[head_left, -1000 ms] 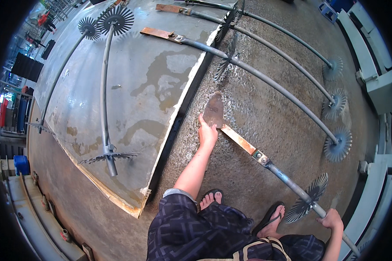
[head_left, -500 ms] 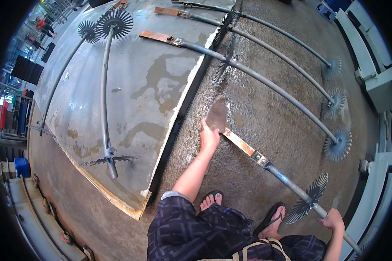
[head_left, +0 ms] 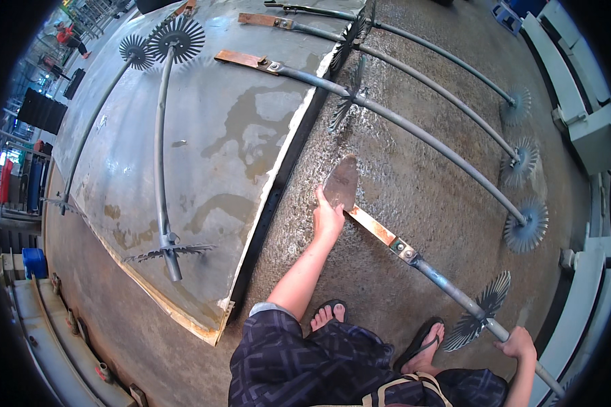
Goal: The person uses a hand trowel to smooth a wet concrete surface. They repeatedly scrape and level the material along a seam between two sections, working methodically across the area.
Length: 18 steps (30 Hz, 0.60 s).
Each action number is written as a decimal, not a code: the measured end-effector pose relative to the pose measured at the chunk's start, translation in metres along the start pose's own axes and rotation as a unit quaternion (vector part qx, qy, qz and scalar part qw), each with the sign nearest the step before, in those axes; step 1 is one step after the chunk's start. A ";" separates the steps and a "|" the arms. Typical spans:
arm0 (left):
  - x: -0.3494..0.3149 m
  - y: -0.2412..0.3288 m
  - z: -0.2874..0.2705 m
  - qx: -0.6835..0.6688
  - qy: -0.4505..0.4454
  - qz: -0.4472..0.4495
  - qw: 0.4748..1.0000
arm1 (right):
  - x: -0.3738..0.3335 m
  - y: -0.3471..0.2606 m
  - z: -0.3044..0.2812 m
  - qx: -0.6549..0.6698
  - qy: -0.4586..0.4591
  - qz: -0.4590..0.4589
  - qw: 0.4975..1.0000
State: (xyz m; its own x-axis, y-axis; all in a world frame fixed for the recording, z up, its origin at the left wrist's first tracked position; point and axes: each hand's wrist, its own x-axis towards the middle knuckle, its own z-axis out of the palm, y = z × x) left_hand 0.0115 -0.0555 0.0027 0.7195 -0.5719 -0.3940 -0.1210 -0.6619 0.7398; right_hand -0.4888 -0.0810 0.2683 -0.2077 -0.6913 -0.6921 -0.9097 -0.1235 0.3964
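My right hand (head_left: 521,344) is wrapped round a grey metal pipe (head_left: 448,286) near the lower right. A toothed, fan-bladed metal disc (head_left: 483,312) sits on the pipe just past that hand. A flat copper bar (head_left: 371,226) is bolted to the pipe's far end. My left hand (head_left: 328,214) is closed on a flat, brownish-grey, pointed plate (head_left: 341,182); its exact kind does not show. The plate is by the copper bar's tip, where my fingers partly hide whether they touch.
Similar disc-fitted pipes (head_left: 441,129) lean from the wet floor onto a grey metal-topped platform (head_left: 204,176) with a pale, ragged edge. Two more pipes (head_left: 160,156) lie on it. White machine frames (head_left: 557,74) line the right; a blue cap (head_left: 34,262) is at left.
The plate in my left hand has shifted slightly down and turned a little more upright. My right hand stays on the pipe in nearly the same place.
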 end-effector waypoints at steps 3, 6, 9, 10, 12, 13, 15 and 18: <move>0.012 0.000 -0.006 -0.001 0.041 -0.005 0.999 | 0.000 -0.003 -0.002 0.008 -0.007 0.001 1.000; -0.007 0.004 -0.003 0.011 0.019 0.012 1.000 | 0.004 0.002 0.001 0.005 -0.001 0.007 1.000; 0.002 -0.008 -0.001 -0.002 0.041 0.015 0.999 | 0.003 0.001 0.002 0.008 -0.002 0.002 1.000; 0.009 -0.013 -0.003 -0.010 0.056 0.009 0.998 | 0.003 -0.001 0.000 0.004 -0.005 0.001 1.000; 0.003 0.005 -0.007 -0.006 0.029 -0.018 0.999 | 0.005 0.000 -0.001 0.005 -0.003 0.003 1.000; -0.007 0.006 -0.003 0.009 0.003 -0.008 1.000 | 0.004 0.002 0.000 0.005 -0.002 0.003 1.000; -0.003 0.002 -0.006 0.003 0.008 -0.001 1.000 | 0.002 0.001 0.000 0.001 -0.007 0.001 1.000; 0.012 0.001 -0.008 -0.019 0.048 -0.013 0.999 | 0.001 -0.004 -0.005 0.002 -0.007 0.001 1.000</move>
State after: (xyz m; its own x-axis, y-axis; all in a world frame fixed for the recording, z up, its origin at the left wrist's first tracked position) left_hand 0.0253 -0.0595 0.0030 0.7847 -0.5046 -0.3601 -0.0777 -0.6563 0.7505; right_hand -0.4831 -0.0850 0.2690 -0.2135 -0.6817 -0.6998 -0.9109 -0.1200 0.3947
